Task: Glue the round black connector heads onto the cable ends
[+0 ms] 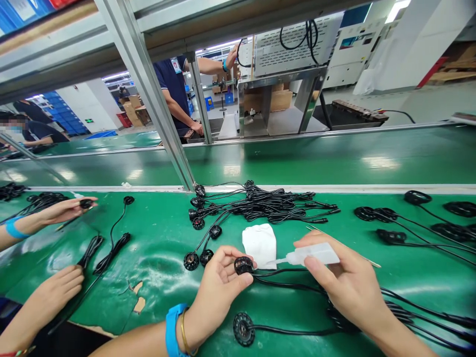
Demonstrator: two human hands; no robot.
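My left hand (217, 282) is closed around a small black round cable head (244, 266), its rim turned up between thumb and fingers. A black cable leads from it to the right. In my right hand (349, 282) is a translucent white dropper bottle (318, 254), tilted with its narrow nozzle pointing left, close to the cable head; whether they touch I cannot tell. A thin wooden stick (372, 263) passes behind my right hand; whether it is held is unclear. Just behind the nozzle lies a folded white cloth (259, 242). Below my hands rests another black round cable head (244, 329).
Bundled black cables (260, 202) lie behind the cloth; more cable heads (386, 236) are at right. At left, a co-worker's hands (55, 292) handle similar parts. A metal post (159, 109) rises at the bench's back edge. Torn patches (139, 304) mark the green mat.
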